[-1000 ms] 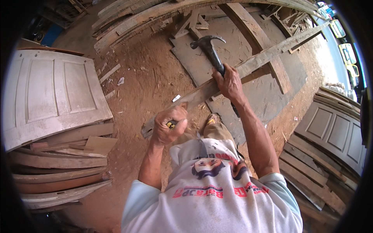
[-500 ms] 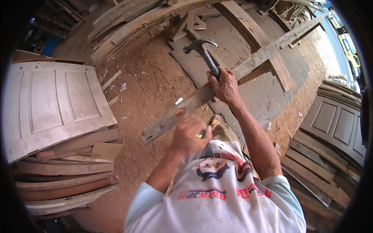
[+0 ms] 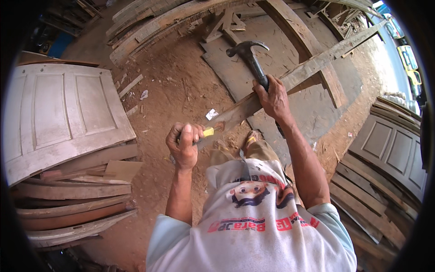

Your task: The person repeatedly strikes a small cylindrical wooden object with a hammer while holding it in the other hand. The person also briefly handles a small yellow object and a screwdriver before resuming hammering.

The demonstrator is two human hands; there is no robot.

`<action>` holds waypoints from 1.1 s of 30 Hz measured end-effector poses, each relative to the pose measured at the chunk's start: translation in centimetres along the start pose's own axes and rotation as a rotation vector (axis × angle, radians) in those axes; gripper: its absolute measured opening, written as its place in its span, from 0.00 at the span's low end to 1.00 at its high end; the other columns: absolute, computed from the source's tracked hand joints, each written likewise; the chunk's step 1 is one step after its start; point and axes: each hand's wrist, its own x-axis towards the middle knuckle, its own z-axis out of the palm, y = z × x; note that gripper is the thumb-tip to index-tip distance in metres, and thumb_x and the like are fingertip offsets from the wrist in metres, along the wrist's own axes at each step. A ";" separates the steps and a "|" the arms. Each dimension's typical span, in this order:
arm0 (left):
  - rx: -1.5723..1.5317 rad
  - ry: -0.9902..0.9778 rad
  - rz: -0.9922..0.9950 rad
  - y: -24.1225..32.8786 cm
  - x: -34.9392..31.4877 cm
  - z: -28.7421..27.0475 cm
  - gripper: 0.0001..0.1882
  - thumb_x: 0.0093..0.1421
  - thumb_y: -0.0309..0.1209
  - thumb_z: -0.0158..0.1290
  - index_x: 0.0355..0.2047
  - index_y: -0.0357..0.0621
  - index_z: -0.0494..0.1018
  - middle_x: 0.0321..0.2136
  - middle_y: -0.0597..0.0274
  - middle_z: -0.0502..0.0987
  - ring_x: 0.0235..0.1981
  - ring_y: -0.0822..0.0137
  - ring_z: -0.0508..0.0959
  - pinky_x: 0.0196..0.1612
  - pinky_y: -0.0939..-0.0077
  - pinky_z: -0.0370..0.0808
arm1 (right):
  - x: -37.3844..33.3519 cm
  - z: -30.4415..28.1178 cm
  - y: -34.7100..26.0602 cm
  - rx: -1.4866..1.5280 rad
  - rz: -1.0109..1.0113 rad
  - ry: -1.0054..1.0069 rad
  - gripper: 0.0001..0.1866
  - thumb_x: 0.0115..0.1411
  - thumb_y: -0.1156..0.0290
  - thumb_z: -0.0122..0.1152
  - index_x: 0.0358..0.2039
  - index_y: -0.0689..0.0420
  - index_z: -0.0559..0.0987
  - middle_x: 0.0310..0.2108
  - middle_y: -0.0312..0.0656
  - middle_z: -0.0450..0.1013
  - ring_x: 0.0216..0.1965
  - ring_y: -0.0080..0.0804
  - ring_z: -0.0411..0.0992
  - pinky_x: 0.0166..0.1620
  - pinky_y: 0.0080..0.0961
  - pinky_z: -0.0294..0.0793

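My left hand (image 3: 184, 143) is wrapped round a chisel, whose yellow handle end (image 3: 208, 132) sticks out of the fist toward a dark notch (image 3: 219, 126) in a long wooden beam (image 3: 238, 113). The blade's tip is too small to make out, so I cannot tell whether it touches the wood. A claw hammer (image 3: 251, 60) with a dark handle is gripped in my right hand (image 3: 274, 100). Its head is up and away from my body, above the beam. The hand sits partway along the handle. My left fist hides the beam's near end.
White panelled doors (image 3: 68, 109) lie at the left above stacked boards (image 3: 77, 211). At the right are another panelled door (image 3: 387, 145) and more planks (image 3: 362, 195). A crosswise timber (image 3: 290, 27) supports the beam over a flat sheet (image 3: 312, 122). My foot (image 3: 252, 137) is beside the beam.
My left hand has moved left and come to the beam's near end, with the chisel now pointing at the notch. My right hand and the hammer have shifted slightly to the right.
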 end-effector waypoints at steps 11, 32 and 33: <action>-0.147 0.131 -0.048 1.7 2.0 0.1 0.16 0.68 0.41 0.55 0.27 0.49 0.65 0.21 0.69 0.67 0.26 0.68 0.70 0.36 0.62 0.74 | 0.3 0.0 0.2 -0.041 0.015 0.048 0.23 0.65 0.52 0.62 0.38 0.65 0.77 0.29 0.58 0.74 0.35 0.55 0.74 0.42 0.44 0.72; 1.428 -0.321 -0.401 5.9 -1.8 -7.4 0.38 0.45 0.41 0.75 0.54 0.36 0.76 0.48 0.43 0.78 0.50 0.45 0.79 0.53 0.57 0.75 | -16.4 -0.8 -4.7 0.242 0.334 -0.116 0.12 0.70 0.64 0.60 0.38 0.59 0.72 0.24 0.35 0.66 0.27 0.25 0.64 0.30 0.30 0.68; 1.429 -0.324 -0.392 6.0 -1.7 -7.3 0.38 0.45 0.41 0.75 0.54 0.36 0.77 0.48 0.43 0.79 0.50 0.44 0.79 0.53 0.57 0.75 | -16.7 -0.4 -4.7 0.244 0.360 -0.173 0.11 0.70 0.64 0.59 0.39 0.59 0.71 0.24 0.37 0.66 0.27 0.27 0.65 0.30 0.32 0.69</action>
